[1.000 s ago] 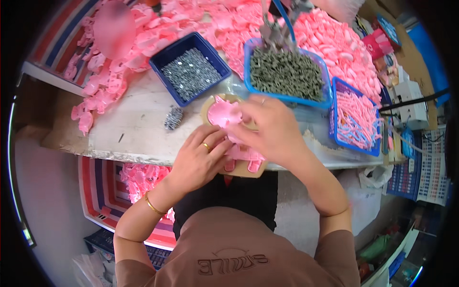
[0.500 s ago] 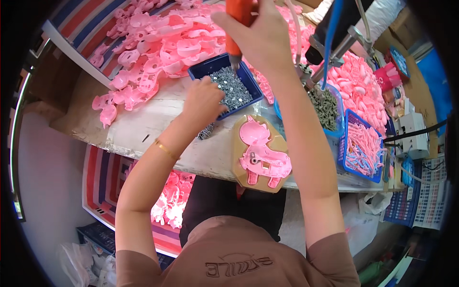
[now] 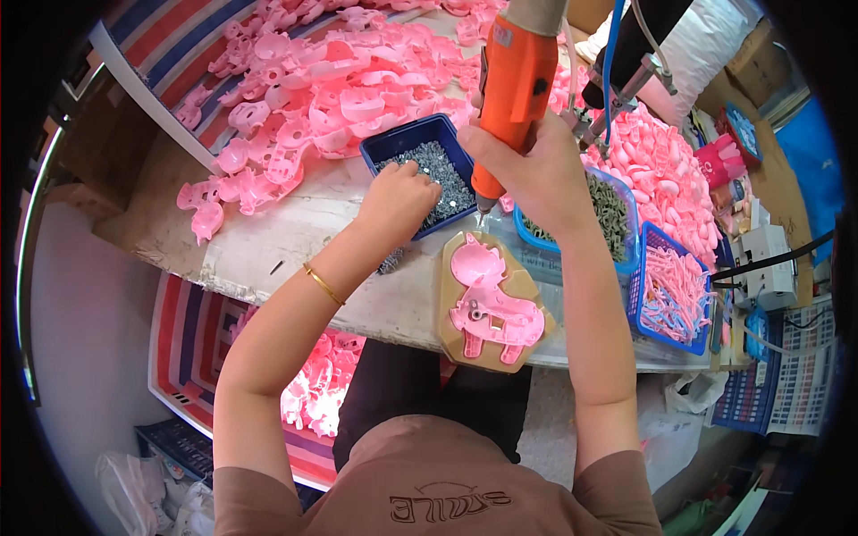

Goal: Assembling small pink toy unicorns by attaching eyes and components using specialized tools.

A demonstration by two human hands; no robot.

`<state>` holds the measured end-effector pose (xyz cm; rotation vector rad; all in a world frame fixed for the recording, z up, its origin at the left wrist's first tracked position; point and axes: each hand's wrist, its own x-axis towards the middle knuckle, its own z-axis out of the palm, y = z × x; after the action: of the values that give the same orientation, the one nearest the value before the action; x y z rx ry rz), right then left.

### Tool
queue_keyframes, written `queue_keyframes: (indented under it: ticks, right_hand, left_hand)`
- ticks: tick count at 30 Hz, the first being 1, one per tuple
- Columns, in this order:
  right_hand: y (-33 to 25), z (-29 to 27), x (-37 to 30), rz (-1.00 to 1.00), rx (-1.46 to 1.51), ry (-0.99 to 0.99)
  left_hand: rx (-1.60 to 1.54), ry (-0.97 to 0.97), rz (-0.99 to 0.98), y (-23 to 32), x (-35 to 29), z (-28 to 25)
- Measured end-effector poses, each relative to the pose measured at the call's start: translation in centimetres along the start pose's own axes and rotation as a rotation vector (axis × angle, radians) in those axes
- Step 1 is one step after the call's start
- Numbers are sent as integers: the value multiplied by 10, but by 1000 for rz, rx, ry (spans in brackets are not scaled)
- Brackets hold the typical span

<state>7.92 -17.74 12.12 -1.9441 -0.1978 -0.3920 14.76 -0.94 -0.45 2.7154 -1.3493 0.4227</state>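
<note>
My right hand (image 3: pixel 547 174) grips an orange electric screwdriver (image 3: pixel 518 85), thumb along its side. The bit points down, just beyond a pink animal-shaped plastic half shell (image 3: pixel 509 314). That shell lies hollow side up in a tan many-sided block (image 3: pixel 444 308) at the table's front edge, with a small metal ring-like part in it. My left hand (image 3: pixel 399 201) reaches over the near left rim of a dark blue box (image 3: pixel 380 147). Its fingers are bent together at the small grey screws (image 3: pixel 453 183) inside; whatever they pinch is hidden.
Pink shells (image 3: pixel 331 94) are heaped at the back left. To the right stand a blue tub of dark greenish pieces (image 3: pixel 608 214), a blue basket of thin pink and blue parts (image 3: pixel 670 290) and a pile of pink pieces (image 3: pixel 666 170). A metal rig with hoses (image 3: pixel 617 98) rises behind the tub.
The screwdriver has come nearer and to the right, from above the screw box to just behind the block. My left hand has shifted slightly right and stays at the screws.
</note>
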Motion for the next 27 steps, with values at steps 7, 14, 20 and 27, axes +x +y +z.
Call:
queue_keyframes:
  ticks: [7, 14, 20, 27]
  right_hand:
    - [5, -6, -11, 0, 42, -126]
    - [-5, -2, -23, -66, 352, -99]
    - [4, -3, -29, -52, 383, -37]
    - [-14, 5, -45, -55, 504, 26]
  left_hand:
    - [-194, 61, -33, 17, -12, -17]
    - [-176, 129, -103, 24, -21, -12]
    - [-376, 216, -162, 30, -24, -21]
    - [-1015, 119, -103, 72, -39, -37]
